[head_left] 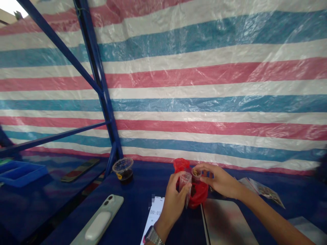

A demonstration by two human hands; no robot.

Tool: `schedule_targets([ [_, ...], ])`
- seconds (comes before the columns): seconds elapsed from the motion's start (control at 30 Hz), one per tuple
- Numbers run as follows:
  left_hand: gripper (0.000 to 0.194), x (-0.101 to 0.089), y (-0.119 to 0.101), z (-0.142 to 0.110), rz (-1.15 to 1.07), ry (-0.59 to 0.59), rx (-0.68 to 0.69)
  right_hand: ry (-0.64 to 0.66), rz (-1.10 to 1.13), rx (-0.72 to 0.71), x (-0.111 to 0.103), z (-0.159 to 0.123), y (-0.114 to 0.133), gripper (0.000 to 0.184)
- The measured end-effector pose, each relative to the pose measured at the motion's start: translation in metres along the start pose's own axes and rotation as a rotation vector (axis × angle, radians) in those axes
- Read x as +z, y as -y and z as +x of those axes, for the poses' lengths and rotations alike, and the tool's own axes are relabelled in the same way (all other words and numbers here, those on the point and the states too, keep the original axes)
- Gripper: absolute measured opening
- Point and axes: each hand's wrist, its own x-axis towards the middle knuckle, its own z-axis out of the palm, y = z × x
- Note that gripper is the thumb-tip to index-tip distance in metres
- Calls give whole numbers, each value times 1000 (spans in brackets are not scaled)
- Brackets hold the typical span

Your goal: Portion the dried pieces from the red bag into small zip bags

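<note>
Pale green phone (97, 221) lies nearest the camera at lower left, back upward, with two lenses and a white grip showing, on a blue table (150, 177). Farther left are a blue compartment tray (21, 173) and a dark strip (80, 170). A blue steel frame (98, 85) rises before a striped tarpaulin (163, 85). A lidded clear plastic cup (123, 169) holds dark contents; its small yellow label is unreadable. A white screen (154, 211) reads 00:03, with the rest cut off by the left hand (175, 204). That hand, wearing a steel wristwatch (152, 236), is closed around a clear plastic tube (185, 185), long axis near upright and slightly tilted. The right hand (219, 180) pinches a small clear cup (196, 173) of brownish contents just beside the tube's top, above a red plastic bag (198, 194). A silver panel (227, 221) and printed leaflets (263, 192) lie to the right.
</note>
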Motion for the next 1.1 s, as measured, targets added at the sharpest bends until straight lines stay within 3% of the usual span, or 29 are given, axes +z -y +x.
schedule_targets([
  [0.17,33,0,-6,-6,119,124,55,-93,-280,-4,5,-15,20,32],
  [0.33,35,3,-8,-7,117,191,104,-40,-568,-157,9,-18,38,45],
  [0.47,32,4,-8,-7,115,181,127,-19,-611,-216,7,-15,46,53],
  [0.6,31,1,-6,-8,129,172,123,-69,-515,-203,5,-12,41,47],
  [0.77,31,-3,-6,-8,128,63,97,-152,-327,-39,10,-8,21,40],
  [0.97,42,-9,-6,-9,204,-106,-1,73,-401,35,29,-7,-6,26],
  [1.1,55,-14,-2,-22,348,-234,-147,94,-458,51,27,-8,-8,26],
])
